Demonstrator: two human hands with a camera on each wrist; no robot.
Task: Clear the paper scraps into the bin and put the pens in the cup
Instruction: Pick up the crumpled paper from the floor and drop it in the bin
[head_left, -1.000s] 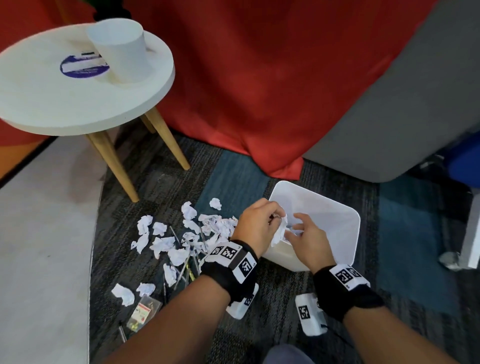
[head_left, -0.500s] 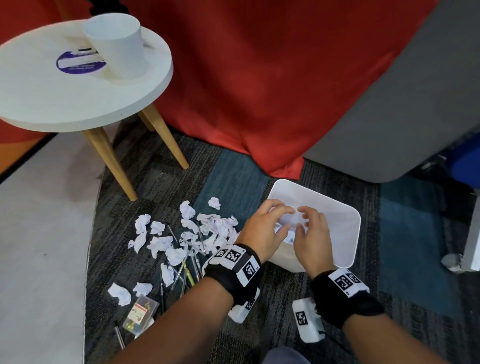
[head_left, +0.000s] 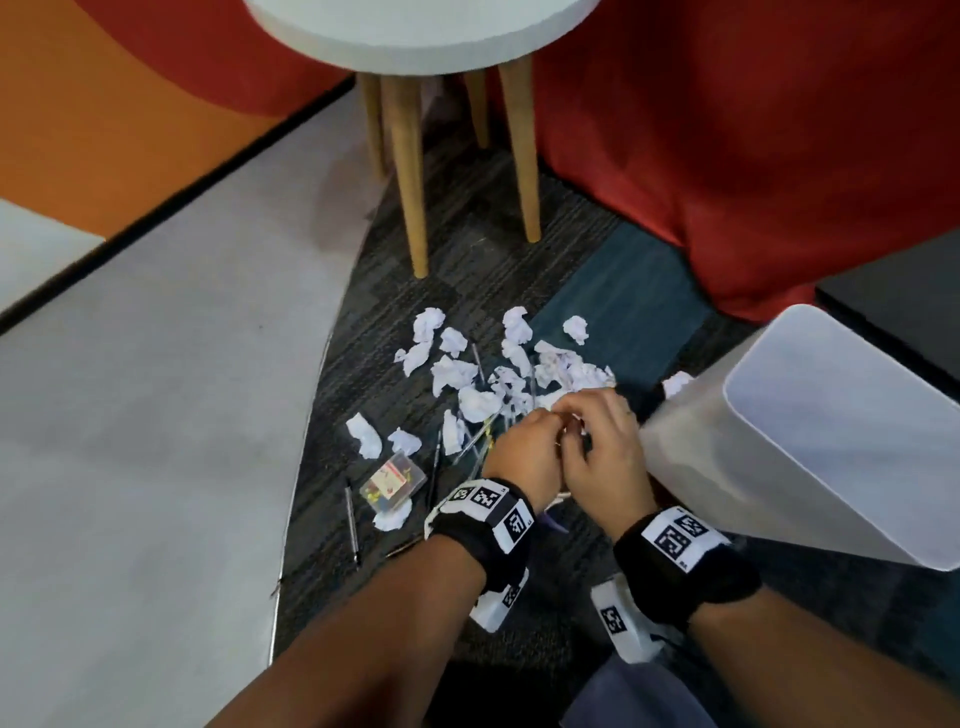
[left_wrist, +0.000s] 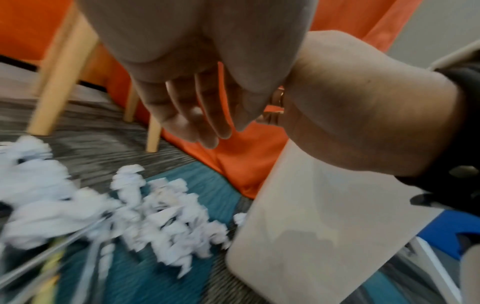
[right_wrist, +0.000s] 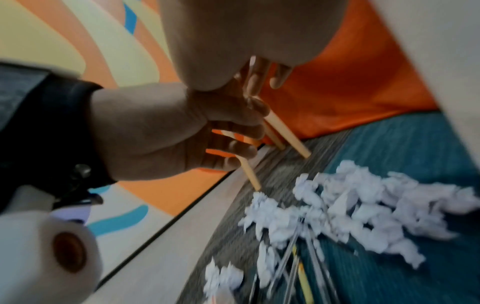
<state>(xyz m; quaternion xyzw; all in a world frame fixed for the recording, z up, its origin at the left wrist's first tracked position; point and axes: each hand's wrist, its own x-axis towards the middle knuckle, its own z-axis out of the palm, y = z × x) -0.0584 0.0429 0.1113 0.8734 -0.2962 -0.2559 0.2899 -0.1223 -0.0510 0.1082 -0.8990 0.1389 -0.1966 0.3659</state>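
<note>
Crumpled white paper scraps lie in a heap on the carpet, blurred in the wrist views. Several pens lie among them, and one pen lies apart at the left. The white bin stands just right of the heap. Both hands hover side by side over the heap's near edge. My left hand has relaxed fingers and holds nothing. My right hand is beside it, fingers loose and empty. The cup is out of view.
A round white table on wooden legs stands behind the heap. Red cloth hangs at the back right. A small clear box lies left of my left wrist. Pale smooth floor borders the carpet on the left.
Both hands left the bin's opening and moved left and down to the scrap heap, now empty. The head view swung down and left, so the tabletop and cup went out of sight.
</note>
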